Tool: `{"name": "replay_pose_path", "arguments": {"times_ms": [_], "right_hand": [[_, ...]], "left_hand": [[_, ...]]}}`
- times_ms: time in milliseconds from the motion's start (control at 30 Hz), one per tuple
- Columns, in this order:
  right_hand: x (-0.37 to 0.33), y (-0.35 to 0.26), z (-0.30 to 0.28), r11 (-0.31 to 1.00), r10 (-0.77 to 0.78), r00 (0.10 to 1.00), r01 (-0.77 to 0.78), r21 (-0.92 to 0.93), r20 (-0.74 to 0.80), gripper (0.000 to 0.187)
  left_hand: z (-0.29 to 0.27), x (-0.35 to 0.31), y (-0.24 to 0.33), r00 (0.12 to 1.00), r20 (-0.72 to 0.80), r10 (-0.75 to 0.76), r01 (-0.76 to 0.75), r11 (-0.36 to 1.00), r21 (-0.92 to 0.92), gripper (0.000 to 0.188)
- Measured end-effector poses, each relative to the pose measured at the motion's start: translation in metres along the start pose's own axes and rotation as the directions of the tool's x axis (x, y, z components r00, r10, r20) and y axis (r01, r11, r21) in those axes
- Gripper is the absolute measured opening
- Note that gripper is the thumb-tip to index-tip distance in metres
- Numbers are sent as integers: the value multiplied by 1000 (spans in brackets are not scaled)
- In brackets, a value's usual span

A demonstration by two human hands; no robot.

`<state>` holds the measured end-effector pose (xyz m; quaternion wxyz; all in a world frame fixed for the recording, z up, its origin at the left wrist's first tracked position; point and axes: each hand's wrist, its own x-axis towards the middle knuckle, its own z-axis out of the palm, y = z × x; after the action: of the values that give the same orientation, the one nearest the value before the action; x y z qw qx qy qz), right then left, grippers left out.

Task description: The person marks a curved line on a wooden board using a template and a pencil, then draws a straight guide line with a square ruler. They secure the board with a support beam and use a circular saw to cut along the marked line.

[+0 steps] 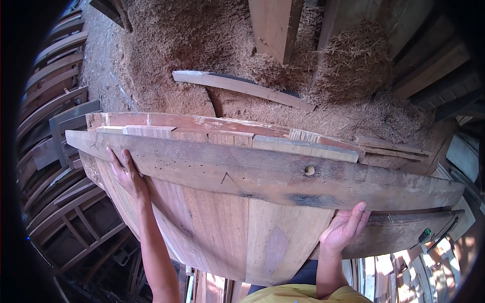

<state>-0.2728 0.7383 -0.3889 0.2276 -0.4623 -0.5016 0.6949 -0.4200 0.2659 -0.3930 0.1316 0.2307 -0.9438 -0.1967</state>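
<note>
A long weathered wooden plank point(222, 164) with a tapered left end, a round hole and a dark pencil-like mark lies across a panel of joined boards point(222, 217). My left hand point(129, 174) grips its near edge toward the left, with two fingers stretched over the upper face and the thumb hidden. Farther right, my right hand point(346, 227) holds the same edge palm up, fingers bent against it. Part of the plank's underside is out of sight, and a curved shadow falls on the boards beneath.
Sawdust point(172, 40) covers the ground beyond, where a narrow curved wood strip point(242, 88) lies. Stacked wooden frames point(60, 116) stand at the left. A green-handled tool point(424, 235) rests on a board at the right. A thick timber point(273, 28) juts in at the top.
</note>
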Motion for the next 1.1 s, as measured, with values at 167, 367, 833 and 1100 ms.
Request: {"name": "replay_pose_path", "arguments": {"times_ms": [167,367,833,1100], "right_hand": [[-3,1,-14,990,33,999,-34,-138,-9,51],[-1,-3,7,999,-13,999,14,-36,38,46],[-1,-3,6,999,-10,1000,10,-47,-3,37],[-1,0,3,998,-25,999,28,-60,46,43]], "left_hand": [[0,2,-1,997,48,60,-63,997,49,80],[-4,3,-6,998,57,17,-14,999,-46,81],[0,4,-10,998,70,7,-1,996,-92,85],[-3,5,-9,998,68,15,-11,998,-55,85]]}}
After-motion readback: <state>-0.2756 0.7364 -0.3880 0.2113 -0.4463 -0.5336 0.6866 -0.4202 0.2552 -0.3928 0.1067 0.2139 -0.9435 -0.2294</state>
